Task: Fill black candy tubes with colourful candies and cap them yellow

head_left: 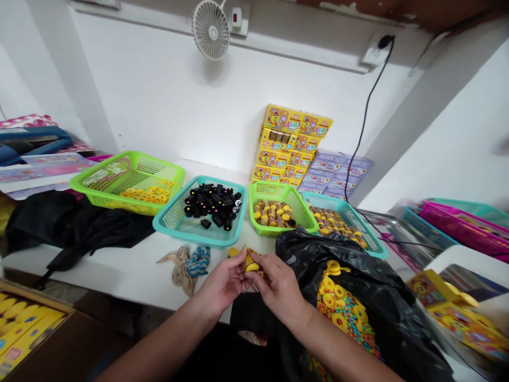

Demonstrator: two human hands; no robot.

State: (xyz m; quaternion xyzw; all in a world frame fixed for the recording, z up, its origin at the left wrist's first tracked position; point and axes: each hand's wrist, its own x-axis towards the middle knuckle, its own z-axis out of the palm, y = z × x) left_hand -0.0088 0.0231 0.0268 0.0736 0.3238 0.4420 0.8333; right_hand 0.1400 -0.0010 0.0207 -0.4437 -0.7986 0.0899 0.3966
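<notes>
At the table's front edge my left hand (228,278) and my right hand (280,286) meet, both closed around a small yellow-capped container (250,264). Its lower part is hidden by my fingers. Just behind them lies another yellow round piece (233,252). Similar containers with yellow caps fill a green basket (257,229) beyond my hands. To the right of my right hand, an open black plastic bag (382,281) holds multicoloured candies (360,329) with yellow ring-shaped pieces (338,291) on top.
A teal basket (167,231) holds black parts; a green basket (111,164) holds yellow rings. Another teal basket (374,239) has more containers. Crumpled cloths (185,268) lie by my left forearm. Yellow boxes (294,138) are stacked against the wall. A cable (360,138) hangs at right.
</notes>
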